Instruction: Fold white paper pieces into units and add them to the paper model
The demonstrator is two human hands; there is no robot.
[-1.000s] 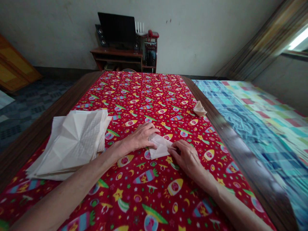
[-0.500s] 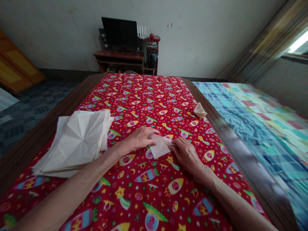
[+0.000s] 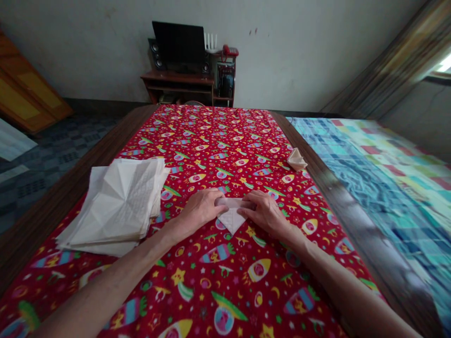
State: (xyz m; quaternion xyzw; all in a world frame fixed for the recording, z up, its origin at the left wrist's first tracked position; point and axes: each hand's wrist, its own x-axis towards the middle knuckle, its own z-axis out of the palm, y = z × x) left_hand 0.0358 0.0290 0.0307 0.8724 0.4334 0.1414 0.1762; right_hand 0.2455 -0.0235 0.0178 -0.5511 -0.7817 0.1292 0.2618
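Note:
A small folded sheet of paper lies on the red patterned cloth, its pointed corner facing me. My left hand grips its left corner between thumb and fingers. At the opposite corner, my right hand pinches the paper the same way. Left of my left hand sits a stack of creased white paper sheets, the top one marked with radiating folds. A small folded paper piece rests near the right edge of the cloth.
The cloth covers a dark wooden table. To the right is a bed with a checked blue cover. Against the far wall stands a desk with a monitor, speakers and a red telephone. An orange cabinet is at the left.
The paper has turned so that a point faces me and its far edge lies level. Both hands have shifted to its two sides. The view has moved slightly.

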